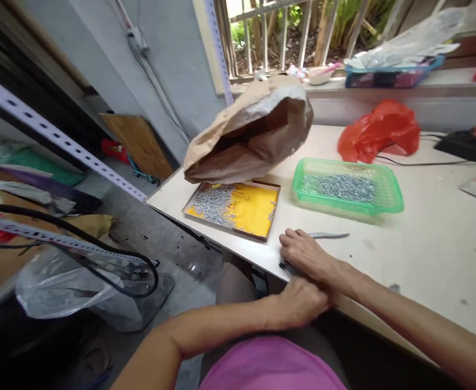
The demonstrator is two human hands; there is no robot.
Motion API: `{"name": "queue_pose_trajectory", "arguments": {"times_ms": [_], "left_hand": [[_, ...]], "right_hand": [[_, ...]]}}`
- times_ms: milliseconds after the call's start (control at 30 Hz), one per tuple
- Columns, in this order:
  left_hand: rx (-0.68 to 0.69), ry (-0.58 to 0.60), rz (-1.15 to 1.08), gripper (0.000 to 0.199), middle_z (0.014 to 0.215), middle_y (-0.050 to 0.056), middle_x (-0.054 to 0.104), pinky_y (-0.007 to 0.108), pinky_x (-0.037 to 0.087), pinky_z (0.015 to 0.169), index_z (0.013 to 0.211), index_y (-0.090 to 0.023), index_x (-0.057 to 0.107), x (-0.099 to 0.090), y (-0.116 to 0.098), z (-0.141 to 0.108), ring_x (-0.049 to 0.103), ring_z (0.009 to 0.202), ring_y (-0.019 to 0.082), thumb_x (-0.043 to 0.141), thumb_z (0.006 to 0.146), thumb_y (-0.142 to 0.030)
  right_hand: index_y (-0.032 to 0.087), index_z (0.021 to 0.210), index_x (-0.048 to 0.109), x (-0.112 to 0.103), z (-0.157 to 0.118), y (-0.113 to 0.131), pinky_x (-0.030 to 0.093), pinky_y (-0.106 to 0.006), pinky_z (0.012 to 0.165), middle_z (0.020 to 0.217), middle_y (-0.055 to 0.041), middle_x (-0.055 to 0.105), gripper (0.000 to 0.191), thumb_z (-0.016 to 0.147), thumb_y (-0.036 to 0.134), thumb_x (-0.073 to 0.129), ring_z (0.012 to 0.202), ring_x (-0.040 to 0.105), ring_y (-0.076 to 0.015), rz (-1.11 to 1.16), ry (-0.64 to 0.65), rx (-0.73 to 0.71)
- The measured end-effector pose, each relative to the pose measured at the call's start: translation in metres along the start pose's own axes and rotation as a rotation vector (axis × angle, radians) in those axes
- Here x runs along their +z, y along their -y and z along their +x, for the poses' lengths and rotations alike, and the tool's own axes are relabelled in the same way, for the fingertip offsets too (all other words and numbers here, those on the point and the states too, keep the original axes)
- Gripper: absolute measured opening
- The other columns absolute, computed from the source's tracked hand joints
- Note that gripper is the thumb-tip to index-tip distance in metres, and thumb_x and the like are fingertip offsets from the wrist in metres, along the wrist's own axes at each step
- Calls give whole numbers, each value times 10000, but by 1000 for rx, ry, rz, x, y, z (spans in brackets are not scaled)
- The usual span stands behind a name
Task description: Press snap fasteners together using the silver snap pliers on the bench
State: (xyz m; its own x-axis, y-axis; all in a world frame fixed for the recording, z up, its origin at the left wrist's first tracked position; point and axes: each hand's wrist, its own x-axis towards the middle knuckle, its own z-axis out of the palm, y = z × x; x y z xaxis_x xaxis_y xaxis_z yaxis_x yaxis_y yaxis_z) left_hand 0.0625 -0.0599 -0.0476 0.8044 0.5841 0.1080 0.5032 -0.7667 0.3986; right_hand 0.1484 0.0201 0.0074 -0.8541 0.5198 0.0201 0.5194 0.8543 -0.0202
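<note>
My right hand (307, 254) rests at the table's front edge with its fingers curled in; a small dark piece shows beneath it, too little to name. Just below, my left hand (301, 304) is closed like a fist, close against the right wrist, and whatever lies in its fingers is hidden. A thin grey bar, perhaps a tool handle (330, 235), lies on the table beyond the right hand. Ahead to the left is a shallow tray (262, 235) with a yellow lining and a heap of small metal pieces. A green plastic basket (396, 197) holds more such pieces.
A large open brown paper bag (242, 141) stands behind the tray, partly over its back edge. On the table (433, 238) are a red plastic bag (380, 130) and a black-and-orange device (468, 138) with a cable. A perforated metal post (63, 135) crosses the left side.
</note>
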Motion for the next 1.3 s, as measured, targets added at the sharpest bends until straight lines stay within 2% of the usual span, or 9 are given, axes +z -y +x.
{"name": "queue_pose_trajectory", "arguments": {"times_ms": [133,300,400,533,767,900,1067,1200,1300], "left_hand": [[39,-57,-22,253,978,79,668,336,495,867,983,-237,644,-42,12,-41,586,946,208,407,939,-316],[-644,-289,247,318,926,92,643,390,446,864,986,-182,655,-119,88,-75,516,932,232,355,962,-285],[-845,-341,379,281,994,96,617,351,433,832,1024,-163,653,-141,143,-74,471,1012,243,419,946,-298],[-893,-182,436,231,983,112,598,333,420,798,957,-138,655,-147,182,-67,452,1023,254,494,910,-298],[-877,-99,502,243,1008,118,559,292,398,722,1028,-151,632,-143,201,-64,448,998,236,418,936,-221],[-807,-69,491,240,983,120,560,278,393,734,861,-125,649,-148,209,-58,453,1006,238,430,920,-205],[-799,-49,440,240,884,133,583,296,385,725,733,-113,627,-159,227,-50,506,919,241,442,876,-165],[-729,-7,398,227,772,111,583,285,364,697,652,-137,609,-166,239,-52,527,785,208,467,828,-126],[-717,4,399,230,763,116,588,283,351,664,626,-149,601,-170,242,-54,529,742,198,469,812,-116]], "right_hand": [[207,679,606,13,5,1,327,-360,684,749,-50,603,183,797,79,549,822,497,-215,-15,-61,-46],[213,764,575,23,-8,-5,278,-340,687,743,-20,582,163,842,84,512,781,459,-191,103,-89,-50],[211,796,571,25,-17,-4,273,-336,697,790,-24,580,177,860,75,477,792,450,-186,169,-71,-26],[217,831,582,24,-24,-3,289,-336,709,792,-24,579,228,872,51,430,786,462,-178,257,-60,-10],[224,907,594,33,-15,4,415,-321,718,852,-43,614,211,915,135,403,811,557,-168,470,-194,27],[217,1008,588,-2,-7,-9,483,-280,719,896,-52,599,222,914,142,401,836,589,-151,597,-551,111],[214,976,647,-59,-6,-85,489,-335,803,938,-54,619,192,880,200,482,869,597,-174,306,-1015,503],[168,1096,640,-53,-28,-129,514,-364,730,1037,-111,592,297,873,290,487,742,602,-170,258,-790,680],[181,1181,598,-33,-52,-106,511,-368,752,1069,-115,581,348,916,324,423,784,606,-177,299,-623,649]]}}
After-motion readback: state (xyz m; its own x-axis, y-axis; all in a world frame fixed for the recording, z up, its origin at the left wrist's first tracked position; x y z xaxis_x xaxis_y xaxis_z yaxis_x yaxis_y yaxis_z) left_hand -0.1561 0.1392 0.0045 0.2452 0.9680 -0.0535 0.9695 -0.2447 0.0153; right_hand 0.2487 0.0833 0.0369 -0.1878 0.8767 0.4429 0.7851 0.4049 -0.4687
